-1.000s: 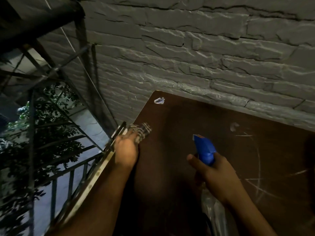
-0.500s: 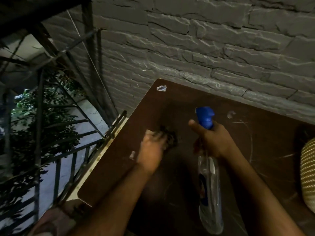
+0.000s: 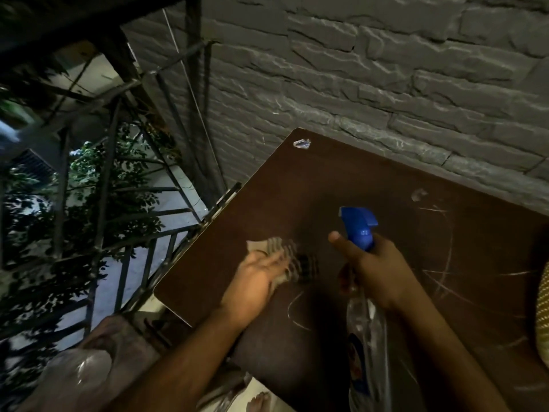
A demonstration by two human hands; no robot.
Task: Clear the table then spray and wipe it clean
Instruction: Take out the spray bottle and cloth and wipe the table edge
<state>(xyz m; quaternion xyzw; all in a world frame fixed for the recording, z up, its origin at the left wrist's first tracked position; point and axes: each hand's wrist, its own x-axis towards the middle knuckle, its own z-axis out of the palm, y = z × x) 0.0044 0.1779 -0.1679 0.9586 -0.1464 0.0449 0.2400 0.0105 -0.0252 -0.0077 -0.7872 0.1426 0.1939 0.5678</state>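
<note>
A dark brown table with pale scratch marks stands against a grey stone wall. My left hand presses a checked cloth flat onto the table near its left edge, fingers spread over it. My right hand grips the neck of a clear spray bottle with a blue trigger head, held upright-tilted over the table's middle, nozzle pointing away from me. A small crumpled clear wrapper lies at the table's far left corner.
A dark metal railing runs along the table's left side, with trees beyond it. The stone wall backs the table. A yellow woven object shows at the right edge. A clear plastic thing lies low at the left.
My left hand with the cloth has slid from the table's left edge inward toward the middle. The right hand has kept its grip on the spray bottle. My view has shifted.
</note>
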